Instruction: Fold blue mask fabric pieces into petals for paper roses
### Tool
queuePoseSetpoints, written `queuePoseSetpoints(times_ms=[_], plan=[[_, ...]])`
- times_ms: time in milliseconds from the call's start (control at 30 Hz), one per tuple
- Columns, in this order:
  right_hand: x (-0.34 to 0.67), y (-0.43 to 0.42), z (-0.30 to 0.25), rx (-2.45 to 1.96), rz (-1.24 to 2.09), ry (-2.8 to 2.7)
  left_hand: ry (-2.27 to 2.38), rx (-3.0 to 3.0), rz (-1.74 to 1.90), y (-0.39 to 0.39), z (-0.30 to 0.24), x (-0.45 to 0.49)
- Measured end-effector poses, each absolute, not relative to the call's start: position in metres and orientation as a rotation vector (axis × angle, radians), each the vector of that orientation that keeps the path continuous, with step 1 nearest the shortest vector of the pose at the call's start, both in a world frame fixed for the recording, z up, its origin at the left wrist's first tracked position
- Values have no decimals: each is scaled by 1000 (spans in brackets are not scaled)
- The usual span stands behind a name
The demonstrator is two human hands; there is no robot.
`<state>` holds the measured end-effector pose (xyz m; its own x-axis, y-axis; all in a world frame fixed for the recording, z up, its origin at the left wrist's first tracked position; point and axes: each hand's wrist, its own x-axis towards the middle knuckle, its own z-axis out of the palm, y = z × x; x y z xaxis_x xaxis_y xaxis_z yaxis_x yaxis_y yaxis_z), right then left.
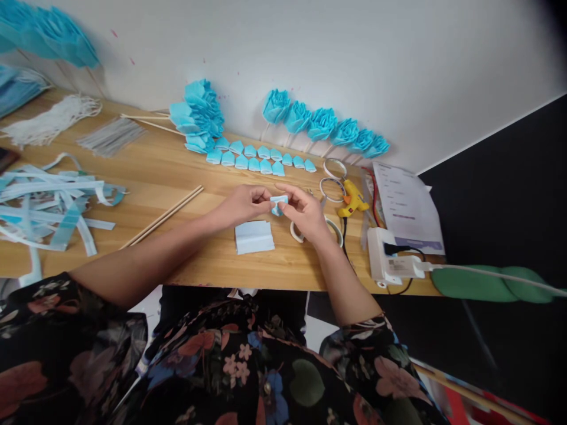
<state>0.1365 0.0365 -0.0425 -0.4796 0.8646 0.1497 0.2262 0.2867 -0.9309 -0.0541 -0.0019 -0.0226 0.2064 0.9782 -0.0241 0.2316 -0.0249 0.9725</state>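
Between my two hands is a small folded piece of light-blue fabric, raised a little above the wooden table. My left hand pinches its left side between thumb and fingers. On the right side, my right hand grips it with the thumb across its front. Part of the piece is hidden by my fingers. Just below my hands lies a flat pale-blue fabric rectangle. Two rows of folded blue petals are laid out beyond my hands.
Several blue fabric flowers on sticks lean against the wall; more lie stacked. A yellow glue gun, tape rolls and a white power strip are at right. Wooden sticks and fabric strips are at left.
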Motion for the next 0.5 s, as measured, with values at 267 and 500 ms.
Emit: queuePoseSetpoints(times_ms=[267,500], plan=[[132,32,-41,-981,1182,-1925,1232,1538,941,0,-28,-56],[134,37,-46,-963,1236,-1895,1226,1530,936,0,-31,-55]])
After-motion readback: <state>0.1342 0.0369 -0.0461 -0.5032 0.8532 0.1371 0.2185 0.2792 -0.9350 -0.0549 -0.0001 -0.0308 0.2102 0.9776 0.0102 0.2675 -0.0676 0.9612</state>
